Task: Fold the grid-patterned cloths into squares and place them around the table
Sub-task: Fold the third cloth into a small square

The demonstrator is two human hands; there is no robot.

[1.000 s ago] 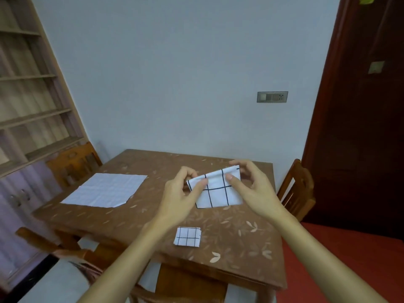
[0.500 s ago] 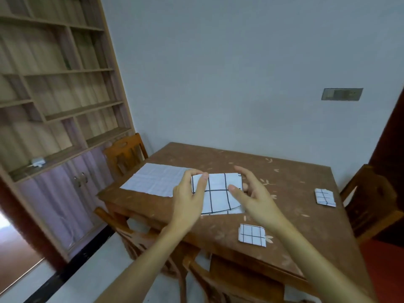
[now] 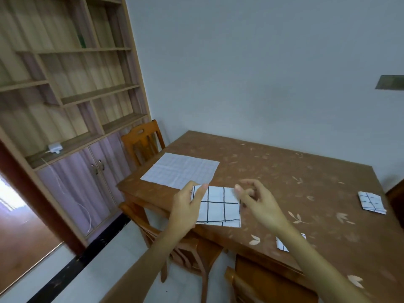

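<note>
White grid cloth (image 3: 218,206), half-folded, has travelled with me toward the bench's (image 3: 284,171) left corner, left hand (image 3: 188,206) pinching it, right hand (image 3: 255,200) loosely gripping its edge, placement probably next.

Dim, flat, bluish indoor light. Only bright source: blown-out doorway (image 3: 8,200) at left edge of the frame. Soft shadow behind the chair (image 3: 143,142) on the wall (image 3: 251,68), no glare on the table (image 3: 306,184). Wide-angle bend tilts the shelves (image 3: 65,73) at upper left. Whole frame soft (motion blur, worst on the socket plate (image 3: 390,82) at right edge).
</note>
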